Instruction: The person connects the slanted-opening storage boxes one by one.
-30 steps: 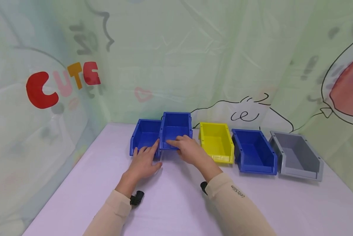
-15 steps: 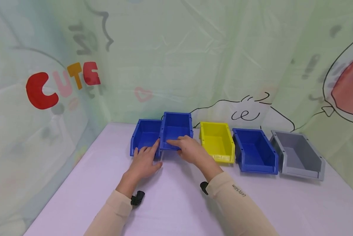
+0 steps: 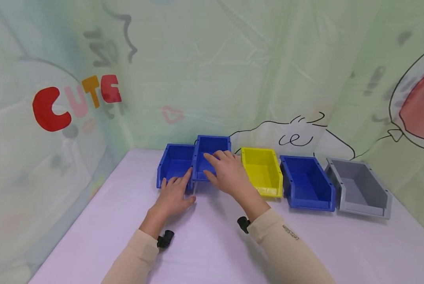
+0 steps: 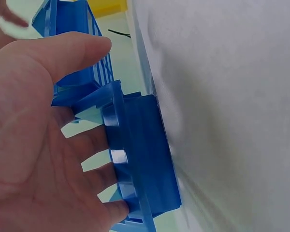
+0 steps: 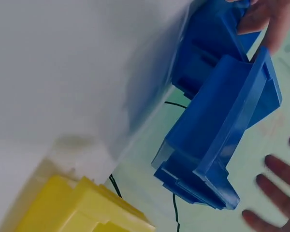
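The leftmost blue bin (image 3: pixel 176 155) stands at the back of the table. My left hand (image 3: pixel 172 199) lies at its front lip, fingers fairly straight and thumb out to the side; the left wrist view shows the fingertips on the lip (image 4: pixel 118 157). A second blue bin (image 3: pixel 212 142) sits higher beside it, its left side overlapping the first bin's right edge, and leans in the right wrist view. Over this second bin's front is my right hand (image 3: pixel 230 171), its fingers spread with nothing between them. Its fingers (image 5: pixel 278 193) show apart from the bin in the right wrist view.
Right of the pair stand a yellow bin (image 3: pixel 261 173), another blue bin (image 3: pixel 305 185) and a grey bin (image 3: pixel 361 187) in a row. A printed curtain (image 3: pixel 254 79) hangs behind the white table (image 3: pixel 205 244).
My right hand has lifted off the second blue bin's front, and its pointing finger has given way to spread fingers. The left hand and the bins hold their places.
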Tool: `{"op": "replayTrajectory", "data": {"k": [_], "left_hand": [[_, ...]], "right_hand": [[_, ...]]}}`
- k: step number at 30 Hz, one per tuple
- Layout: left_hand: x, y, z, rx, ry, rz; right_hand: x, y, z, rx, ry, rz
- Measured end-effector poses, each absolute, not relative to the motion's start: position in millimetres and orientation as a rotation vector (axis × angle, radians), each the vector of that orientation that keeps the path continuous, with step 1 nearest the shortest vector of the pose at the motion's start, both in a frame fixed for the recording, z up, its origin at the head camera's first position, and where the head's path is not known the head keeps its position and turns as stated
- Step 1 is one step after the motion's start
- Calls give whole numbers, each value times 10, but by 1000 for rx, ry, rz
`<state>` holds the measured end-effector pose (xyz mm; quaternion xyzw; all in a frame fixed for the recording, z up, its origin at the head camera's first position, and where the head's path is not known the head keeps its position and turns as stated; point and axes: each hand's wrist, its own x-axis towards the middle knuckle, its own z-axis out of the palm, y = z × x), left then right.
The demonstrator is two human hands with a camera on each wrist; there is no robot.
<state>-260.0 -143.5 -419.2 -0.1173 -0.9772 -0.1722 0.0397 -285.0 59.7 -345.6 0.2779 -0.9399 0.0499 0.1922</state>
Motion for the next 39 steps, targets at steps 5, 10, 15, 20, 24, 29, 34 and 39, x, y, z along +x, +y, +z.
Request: {"op": "replayTrajectory", "data": {"k": [5,10,15,20,24,29,34,39], "left_hand": [[-2607,-1441,-4184,-384,-2977,-529],[-2576,-1452,-4191,-392,-2970,-566],[-2563,-1457,-4206,-388,-2967,-590],[-2581,-1456,-4200,-377,-2974,-606],[-2596,-1463,-4189,-376,-2991,-615],[-2598,-1483,-4189,-380,-2998,-629],[-2590,-1476,-4189,-384,-2993,-642],[-2590,-1476,-4173,-373,-3002,-638]], "right_hand": [[-2946,464,-3421,897,-2689,228],[-3050,327,-3478,877,-2879,391],[-3114,276,-3544,834,-2963,454],[-3160,282,-3534,891,-2980,434],[-3185,291,-3544,940,-3004,379],[-3190,278,-3609,931,-3002,316],[-3203,277,-3676,904,-2963,251],[-3216,265,-3702,900,-2943,235]]}}
